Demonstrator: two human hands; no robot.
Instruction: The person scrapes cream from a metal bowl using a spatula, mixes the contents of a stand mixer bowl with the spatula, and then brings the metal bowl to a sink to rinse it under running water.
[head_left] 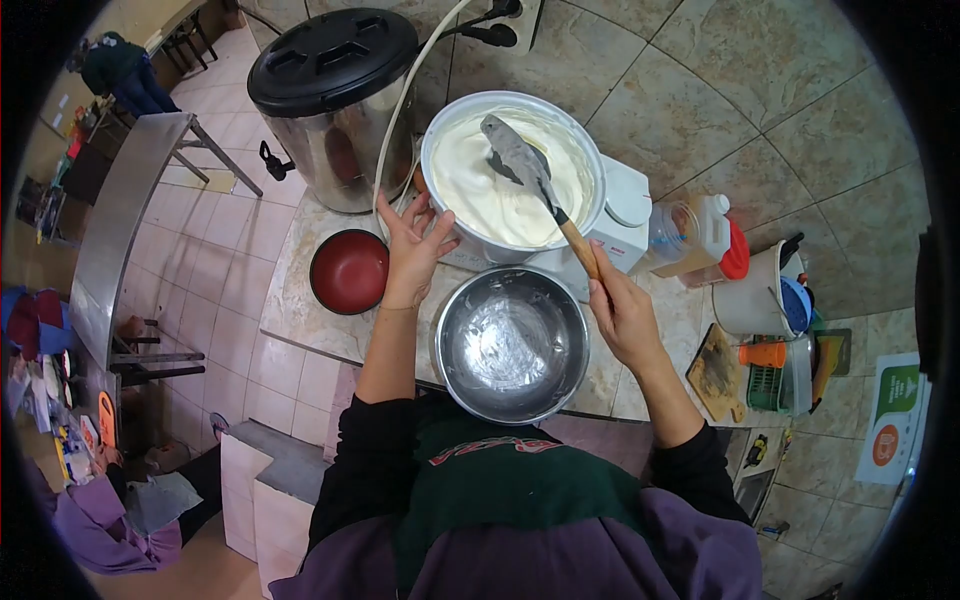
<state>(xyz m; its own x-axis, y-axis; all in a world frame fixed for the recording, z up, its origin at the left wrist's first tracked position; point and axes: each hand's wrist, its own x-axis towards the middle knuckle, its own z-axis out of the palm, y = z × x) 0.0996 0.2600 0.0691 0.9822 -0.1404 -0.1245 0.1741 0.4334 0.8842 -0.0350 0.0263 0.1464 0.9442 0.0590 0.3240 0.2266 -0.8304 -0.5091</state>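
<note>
My right hand (627,315) is closed round the wooden handle of a spatula (519,157), whose grey blade is smeared with cream. The blade lies over a white mixer bowl (432,195) holding whipped white cream (470,190). At the bowl's near left side, my left hand (413,250) has its fingers spread and seems to touch the outer wall; it grips nothing. A steel bowl (512,345) with whitish smears inside stands close in front of me, between my forearms. The white mixer body (625,195) shows behind and right of the cream bowl.
A red bowl (348,271) sits left of my left hand. Behind it stands a large steel urn (335,150) with a black lid; a white cable (395,110) hangs past it. To the right are a plastic jug (708,235), a white bucket (745,295) and a cutting board (715,372).
</note>
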